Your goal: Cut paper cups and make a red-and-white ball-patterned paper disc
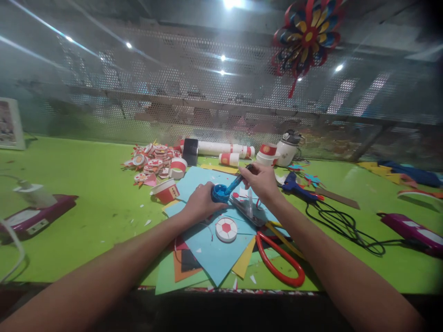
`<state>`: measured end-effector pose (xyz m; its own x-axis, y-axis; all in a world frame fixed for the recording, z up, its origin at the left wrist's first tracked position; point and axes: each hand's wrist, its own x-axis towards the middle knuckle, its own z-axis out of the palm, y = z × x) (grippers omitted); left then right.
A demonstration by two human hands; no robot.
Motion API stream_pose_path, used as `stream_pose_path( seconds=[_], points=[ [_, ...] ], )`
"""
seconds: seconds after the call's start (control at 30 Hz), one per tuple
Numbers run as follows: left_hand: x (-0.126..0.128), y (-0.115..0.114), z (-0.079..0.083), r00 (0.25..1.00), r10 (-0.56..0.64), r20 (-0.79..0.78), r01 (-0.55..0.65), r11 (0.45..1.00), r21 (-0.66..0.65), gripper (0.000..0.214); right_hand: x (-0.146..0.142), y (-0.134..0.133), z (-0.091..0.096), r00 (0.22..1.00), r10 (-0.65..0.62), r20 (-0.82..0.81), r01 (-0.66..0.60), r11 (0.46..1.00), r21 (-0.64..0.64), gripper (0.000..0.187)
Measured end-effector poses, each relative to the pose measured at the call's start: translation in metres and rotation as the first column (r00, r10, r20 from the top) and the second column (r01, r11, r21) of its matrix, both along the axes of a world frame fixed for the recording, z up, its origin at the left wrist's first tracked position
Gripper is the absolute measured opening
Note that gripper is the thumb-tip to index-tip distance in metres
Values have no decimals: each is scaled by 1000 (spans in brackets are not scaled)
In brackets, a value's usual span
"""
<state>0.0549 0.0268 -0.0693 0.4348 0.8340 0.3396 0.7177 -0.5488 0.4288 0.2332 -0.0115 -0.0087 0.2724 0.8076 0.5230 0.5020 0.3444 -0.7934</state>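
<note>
My left hand is closed around a small blue pot standing on light blue paper. My right hand pinches a thin blue-tipped stick or brush whose tip dips into the pot. A round white disc with a red centre lies on the paper just in front of my hands. Red-handled scissors lie to the right of the disc, their blades under my right wrist.
A pile of red and white paper rings and cups sits behind left. A blue glue gun with black cable lies right. Pink devices flank the green table. A paper pinwheel hangs above.
</note>
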Motion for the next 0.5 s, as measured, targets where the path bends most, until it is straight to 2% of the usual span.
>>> stream_pose_path(
  seconds=[0.13,0.37,0.43,0.5],
  points=[
    [-1,-3,1,998,34,-52,-31,998,52,53,3,-1,2,994,-103,48,101,994,27,30],
    [-1,-4,3,1000,0,-21,0,1000,21,50,12,-7,12,977,-190,95,181,978,103,29],
    [-1,-3,3,1000,-8,-11,8,1000,3,50,8,-9,14,979,-186,76,176,976,130,30],
    [-1,-2,3,1000,-19,-2,19,1000,-9,49,2,-11,14,991,-126,54,119,985,122,29]
  ],
)
